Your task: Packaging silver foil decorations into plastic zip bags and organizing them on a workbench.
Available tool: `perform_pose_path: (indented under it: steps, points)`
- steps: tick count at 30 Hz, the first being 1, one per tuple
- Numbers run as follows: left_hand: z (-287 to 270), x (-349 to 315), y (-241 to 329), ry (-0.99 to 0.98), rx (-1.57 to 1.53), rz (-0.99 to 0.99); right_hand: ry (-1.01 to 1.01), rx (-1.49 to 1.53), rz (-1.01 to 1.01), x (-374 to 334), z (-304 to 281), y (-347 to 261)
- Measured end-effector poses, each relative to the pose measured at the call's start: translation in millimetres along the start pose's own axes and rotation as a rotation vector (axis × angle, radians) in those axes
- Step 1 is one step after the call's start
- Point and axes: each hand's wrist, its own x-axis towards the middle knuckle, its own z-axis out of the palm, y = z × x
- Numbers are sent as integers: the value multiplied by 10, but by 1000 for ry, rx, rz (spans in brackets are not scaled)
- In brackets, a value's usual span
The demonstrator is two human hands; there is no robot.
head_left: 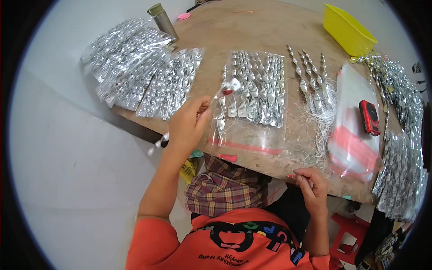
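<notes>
My left hand (189, 123) is closed, raised over the table's near left part. A silver twisted strand (157, 145) sticks out past its wrist, blurred, beyond the table edge. Just off the fingertips is a small white and red piece (231, 87), also blurred. Beneath it lies a clear plastic bag (256, 139) with rows of silver spiral ornaments (258, 90) in it; one spiral (221, 121) lies along its left side. At the near edge my right hand (312, 184) is pinched together by a tiny red bit (290, 176); its grip is too small to make out.
Filled bags of spirals (130, 63) are piled at left beside a flask (163, 21). Loose spirals with white strings (319, 94), empty bags (353, 130) and a red device (369, 118) lie right. A yellow basin (348, 30) stands far right; silver strands (400, 99) hang over the right edge.
</notes>
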Motion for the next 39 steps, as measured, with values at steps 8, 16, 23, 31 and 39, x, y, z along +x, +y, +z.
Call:
perform_pose_path:
  steps: [8, 16, 23, 31, 39]
  points:
    - [94, 570, 91, -78, 576, 798, 54, 30, 126, -156, 18, 211]
    - [410, 774, -156, -313, 507, 905, 64, -107, -24, -142, 7, 154]
    - [691, 868, 257, -231, 585, 868, 299, -98, 84, -153, -280, 342]
    - [2031, 1339, 796, -193, 244, 921, 292, -379, -91, 9, -303, 289]
    - [2939, 1544, 1043, -275, 342, 1053, 325, -328, -76, -17, -251, 376]
